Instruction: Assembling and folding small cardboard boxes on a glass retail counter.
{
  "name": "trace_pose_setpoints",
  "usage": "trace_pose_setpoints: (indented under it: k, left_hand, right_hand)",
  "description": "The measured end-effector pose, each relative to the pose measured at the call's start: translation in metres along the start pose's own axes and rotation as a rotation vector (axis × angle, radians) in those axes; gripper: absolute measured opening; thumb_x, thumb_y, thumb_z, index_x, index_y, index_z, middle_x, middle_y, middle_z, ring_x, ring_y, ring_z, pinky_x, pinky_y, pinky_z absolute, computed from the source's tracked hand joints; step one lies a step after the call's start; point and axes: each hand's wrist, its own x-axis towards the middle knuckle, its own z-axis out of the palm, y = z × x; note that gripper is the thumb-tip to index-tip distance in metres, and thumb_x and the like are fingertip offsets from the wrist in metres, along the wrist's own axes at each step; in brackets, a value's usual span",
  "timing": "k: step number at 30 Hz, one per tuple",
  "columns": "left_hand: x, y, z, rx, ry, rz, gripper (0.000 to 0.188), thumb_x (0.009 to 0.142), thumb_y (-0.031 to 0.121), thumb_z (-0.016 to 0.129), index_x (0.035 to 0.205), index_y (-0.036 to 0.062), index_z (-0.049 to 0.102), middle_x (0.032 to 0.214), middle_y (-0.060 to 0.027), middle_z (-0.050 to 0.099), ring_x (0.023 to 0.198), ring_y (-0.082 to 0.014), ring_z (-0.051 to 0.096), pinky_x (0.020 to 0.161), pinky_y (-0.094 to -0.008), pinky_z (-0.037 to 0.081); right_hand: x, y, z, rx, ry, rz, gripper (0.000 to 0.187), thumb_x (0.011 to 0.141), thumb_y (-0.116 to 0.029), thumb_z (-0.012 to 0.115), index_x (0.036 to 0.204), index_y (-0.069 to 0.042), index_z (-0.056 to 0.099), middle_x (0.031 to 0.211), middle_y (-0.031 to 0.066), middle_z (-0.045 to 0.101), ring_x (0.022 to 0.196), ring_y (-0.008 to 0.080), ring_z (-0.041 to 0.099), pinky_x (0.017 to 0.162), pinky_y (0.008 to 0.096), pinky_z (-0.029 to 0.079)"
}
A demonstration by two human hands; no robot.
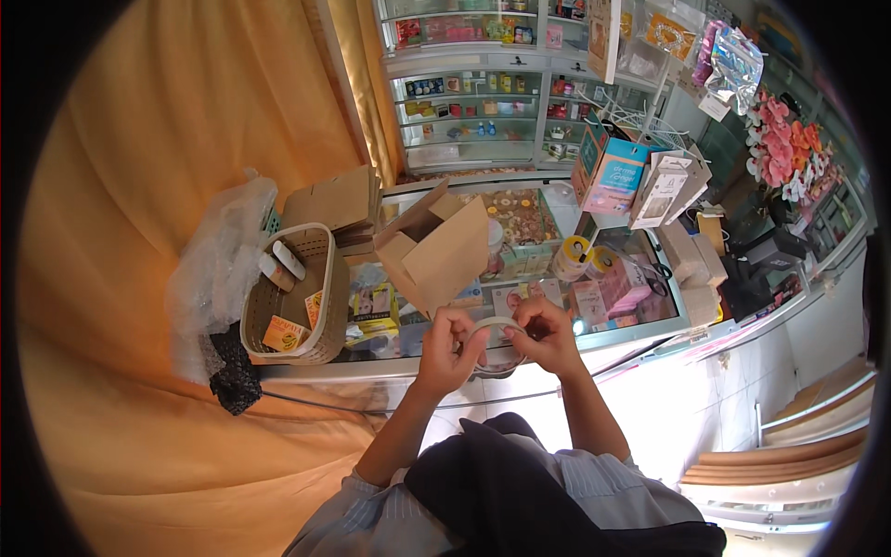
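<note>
A roll of tape point(492, 322), a ring with a pale rim, is held up between my two hands just in front of the glass counter. My left hand point(451, 351) grips its left side with bent fingers. On its other side my right hand point(548, 337) pinches the rim with thumb and fingers; whether a tape end is lifted there is too small to tell. Beyond my hands, an open cardboard box point(447, 258) stands tilted on the counter, its flaps raised.
A beige basket point(336, 306) with white bottles and orange boxes stands left on the glass counter point(401, 369). Bubble wrap point(218, 269) lies beside it, flat cardboard point(331, 204) behind. Yellow-centred tape rolls point(574, 257) sit right, below a hanging rack of boxes point(613, 172).
</note>
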Motion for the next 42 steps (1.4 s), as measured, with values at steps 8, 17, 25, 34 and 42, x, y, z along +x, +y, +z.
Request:
trace_pose_setpoints:
  k: [8,17,25,34,42]
  left_hand:
    - [0.009,0.001,-0.01,0.216,-0.283,-0.113,0.025,0.095,0.018,0.053,0.079,-0.0012,0.056,0.058,-0.004,0.053,0.047,-0.0099,0.055,0.042,-0.0238,0.041]
    - [0.002,0.0,-0.009,0.243,-0.076,-0.074,0.038,0.098,0.027,0.047,0.071,0.001,0.048,0.053,-0.0047,0.05,0.045,-0.0126,0.056,0.043,-0.0252,0.04]
    - [0.0,-0.001,-0.008,0.25,-0.026,-0.02,0.043,0.099,0.033,0.044,0.07,0.0014,0.047,0.051,-0.0049,0.051,0.045,-0.0129,0.056,0.043,-0.0251,0.041]
    - [0.0,-0.001,-0.008,0.287,-0.07,-0.021,0.043,0.099,0.033,0.045,0.07,0.0012,0.047,0.051,-0.0054,0.051,0.046,-0.0134,0.057,0.044,-0.0252,0.041]
    - [0.001,-0.001,-0.008,0.277,-0.068,-0.033,0.041,0.099,0.031,0.044,0.071,0.0009,0.047,0.051,-0.0052,0.05,0.046,-0.0137,0.058,0.045,-0.0249,0.043]
  right_hand:
    - [0.007,-0.017,0.009,-0.074,-0.175,0.083,0.015,0.079,0.0,0.066,0.085,-0.006,0.054,0.074,-0.0071,0.048,0.063,-0.0003,0.04,0.053,0.0172,0.031]
    - [0.004,-0.012,0.011,-0.089,-0.091,-0.004,0.02,0.078,-0.002,0.073,0.084,-0.006,0.054,0.075,-0.0047,0.052,0.059,-0.0002,0.043,0.05,0.0164,0.032]
    - [0.003,-0.013,0.012,-0.184,-0.08,-0.105,0.021,0.079,0.0,0.073,0.087,-0.005,0.055,0.076,-0.0036,0.053,0.06,-0.0004,0.045,0.051,0.0158,0.034]
    - [0.003,-0.015,0.011,-0.11,-0.084,-0.053,0.016,0.079,0.0,0.07,0.084,-0.006,0.056,0.073,-0.0036,0.051,0.057,0.0013,0.04,0.049,0.018,0.03]
    - [0.004,-0.015,0.011,-0.14,-0.081,-0.111,0.018,0.078,0.003,0.071,0.083,-0.005,0.055,0.075,-0.001,0.052,0.061,0.0033,0.046,0.05,0.0189,0.033]
